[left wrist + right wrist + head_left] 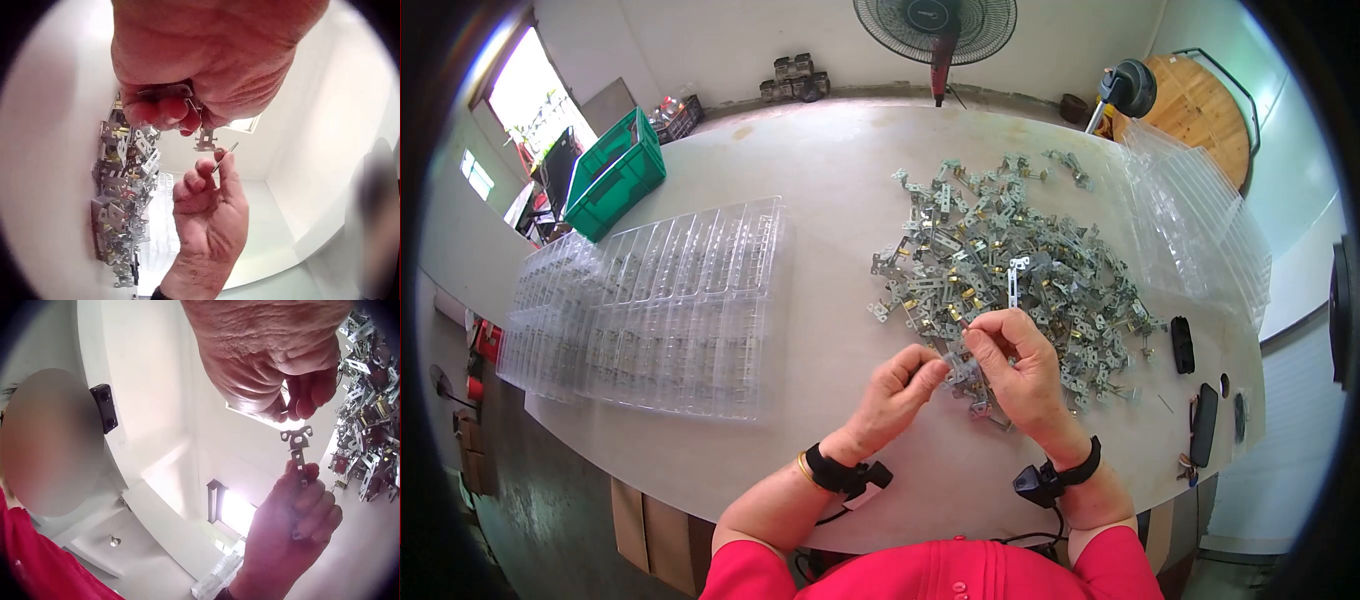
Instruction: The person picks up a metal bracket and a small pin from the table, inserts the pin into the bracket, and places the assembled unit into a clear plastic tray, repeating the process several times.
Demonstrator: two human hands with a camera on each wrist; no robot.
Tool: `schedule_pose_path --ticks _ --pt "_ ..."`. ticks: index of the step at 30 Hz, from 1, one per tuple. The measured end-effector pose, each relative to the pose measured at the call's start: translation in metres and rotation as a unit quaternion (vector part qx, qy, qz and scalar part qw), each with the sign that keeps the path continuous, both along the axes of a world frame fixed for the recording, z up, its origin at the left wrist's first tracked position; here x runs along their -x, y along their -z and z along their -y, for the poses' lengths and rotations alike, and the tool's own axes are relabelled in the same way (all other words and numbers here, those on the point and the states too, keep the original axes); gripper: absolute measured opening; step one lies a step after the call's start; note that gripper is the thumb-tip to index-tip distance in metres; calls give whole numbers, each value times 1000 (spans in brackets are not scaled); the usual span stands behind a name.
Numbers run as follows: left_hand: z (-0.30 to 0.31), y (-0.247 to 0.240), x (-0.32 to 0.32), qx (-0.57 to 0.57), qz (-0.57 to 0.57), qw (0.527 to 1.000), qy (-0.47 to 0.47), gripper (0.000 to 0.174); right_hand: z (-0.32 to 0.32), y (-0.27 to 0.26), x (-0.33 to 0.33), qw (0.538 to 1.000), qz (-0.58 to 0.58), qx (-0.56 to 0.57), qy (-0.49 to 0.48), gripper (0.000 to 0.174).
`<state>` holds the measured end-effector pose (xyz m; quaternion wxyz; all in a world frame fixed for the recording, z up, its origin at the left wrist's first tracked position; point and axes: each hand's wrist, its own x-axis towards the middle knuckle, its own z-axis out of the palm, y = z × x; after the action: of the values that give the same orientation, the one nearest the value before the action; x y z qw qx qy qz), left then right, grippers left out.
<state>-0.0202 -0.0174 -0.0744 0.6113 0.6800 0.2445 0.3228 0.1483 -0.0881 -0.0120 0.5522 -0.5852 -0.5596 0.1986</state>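
Note:
My left hand (pixel 895 390) grips a small flat metal bracket, whose pierced, forked end (pixel 297 439) sticks up past the thumb in the right wrist view. Another bit of metal (pixel 165 92) shows against its curled fingers in the left wrist view. Close beside it, my right hand (pixel 1022 372) pinches a thin, narrow metal piece (pixel 225 156) between thumb and forefinger. Both hands are raised over the near edge of a big heap of metal brackets (pixel 990 235), many with brass-coloured parts. In the right wrist view the right fingertips, just above the bracket's forked end, hide most of the thin piece.
Stacked clear plastic trays (pixel 690 345) stand on the table (pixel 840 470) at left, a green crate (pixel 615 175) behind them. More clear trays (pixel 1190 220) lie at back right. A black case (pixel 1203 425) and small tools rest at right. A fan (pixel 940 30) stands beyond the table.

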Motion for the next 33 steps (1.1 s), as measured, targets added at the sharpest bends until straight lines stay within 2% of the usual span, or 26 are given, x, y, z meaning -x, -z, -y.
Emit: schedule_pose_path --ticks 2,3,5,9,19,31,33 --pt "-8 -8 5 204 58 977 27 25 3 -8 -2 989 -110 94 -21 7" --pt "-11 -7 7 203 58 977 28 25 3 -6 -3 989 -111 92 -20 7" --pt "-17 -3 8 287 147 946 26 29 1 -1 -4 990 -103 91 -23 8" --pt "-17 -10 9 337 177 924 29 30 3 -4 -1 990 -73 117 -29 10" --pt "-16 -7 8 316 164 934 28 30 2 -5 2 988 -38 148 -17 12" --pt "-16 -4 9 229 133 964 18 29 3 -11 1 990 23 140 -6 10" --pt "-16 -6 11 183 99 978 25 27 4 -11 0 990 33 139 -5 10"
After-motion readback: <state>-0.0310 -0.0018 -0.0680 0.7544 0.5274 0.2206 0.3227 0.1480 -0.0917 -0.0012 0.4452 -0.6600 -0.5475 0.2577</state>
